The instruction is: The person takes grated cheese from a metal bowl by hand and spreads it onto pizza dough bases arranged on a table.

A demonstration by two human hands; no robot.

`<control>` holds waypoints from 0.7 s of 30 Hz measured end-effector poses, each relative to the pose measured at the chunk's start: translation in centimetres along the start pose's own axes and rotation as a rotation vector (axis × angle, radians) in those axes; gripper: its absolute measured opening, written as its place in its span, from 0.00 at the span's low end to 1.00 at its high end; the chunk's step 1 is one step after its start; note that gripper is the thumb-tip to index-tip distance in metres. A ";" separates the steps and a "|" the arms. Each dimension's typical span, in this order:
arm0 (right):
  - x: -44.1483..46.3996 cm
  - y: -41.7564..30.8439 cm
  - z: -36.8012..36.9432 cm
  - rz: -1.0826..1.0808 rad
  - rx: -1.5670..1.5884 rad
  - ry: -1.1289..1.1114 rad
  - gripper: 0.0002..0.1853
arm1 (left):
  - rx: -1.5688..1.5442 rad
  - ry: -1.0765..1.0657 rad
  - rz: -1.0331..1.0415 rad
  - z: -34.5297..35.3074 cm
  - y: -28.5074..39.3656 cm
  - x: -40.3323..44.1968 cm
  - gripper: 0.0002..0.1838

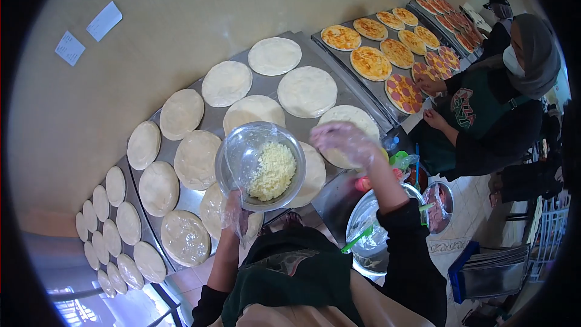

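Note:
My left hand (234,213), in a clear plastic glove, grips the near rim of a metal bowl (224,163). Crumbly pale-yellow grated cheese (273,172) lies in the bowl, heaped toward its right side. The bowl is held over flat dough rounds, hiding parts of several. To the right, my gloved right hand (345,140) is above a dough round (354,119), slightly blurred, with its fingers stretched out. I see no clear load in it. Another plain dough round (307,92) lies just beyond, and a partly covered one (311,175) is between the bowl and my right hand.
More dough rounds (184,239) lie on metal trays to the left. Sauced pizzas (371,63) and pepperoni-style ones (403,92) are at right, where a co-worker (484,115) stands. A large metal basin (363,254) with green-handled utensils is below my right arm. A wall (151,24) runs behind.

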State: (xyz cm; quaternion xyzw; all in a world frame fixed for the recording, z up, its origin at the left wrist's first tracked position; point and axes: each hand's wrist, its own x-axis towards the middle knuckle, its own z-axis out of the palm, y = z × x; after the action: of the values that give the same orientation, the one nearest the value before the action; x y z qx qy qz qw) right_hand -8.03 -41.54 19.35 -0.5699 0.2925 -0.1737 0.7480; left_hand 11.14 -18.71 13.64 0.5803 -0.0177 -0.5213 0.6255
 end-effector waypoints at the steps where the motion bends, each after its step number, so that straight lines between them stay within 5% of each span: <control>1: 0.4 0.1 -1.8 0.008 0.003 0.083 0.12 | -0.004 0.006 0.002 0.0 0.3 -0.3 0.23; 4: 2.4 2.2 -7.6 0.012 -0.139 0.168 0.11 | -0.065 0.039 0.001 -0.3 1.0 -0.9 0.21; 6: 3.3 2.8 -9.6 0.080 -0.602 0.222 0.09 | -0.096 0.021 0.037 -1.5 1.0 -0.7 0.23; 10: 5.5 6.4 -12.4 0.086 -0.923 0.273 0.07 | -0.113 0.062 0.065 -2.1 1.6 -1.0 0.23; 15: 6.3 7.2 -13.1 -0.111 -1.410 0.256 0.06 | -0.178 0.068 0.125 -3.2 2.0 -1.0 0.20; 21: 5.5 5.8 -15.3 -0.101 -1.380 0.242 0.06 | -0.159 0.086 0.167 -3.4 2.5 -1.2 0.18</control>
State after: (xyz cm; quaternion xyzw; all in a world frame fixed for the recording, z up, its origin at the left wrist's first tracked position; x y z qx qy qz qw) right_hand -13.96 -54.59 9.73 -0.9040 0.3902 -0.0453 0.1688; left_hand 14.33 -16.04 15.08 0.5471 0.0020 -0.4419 0.7109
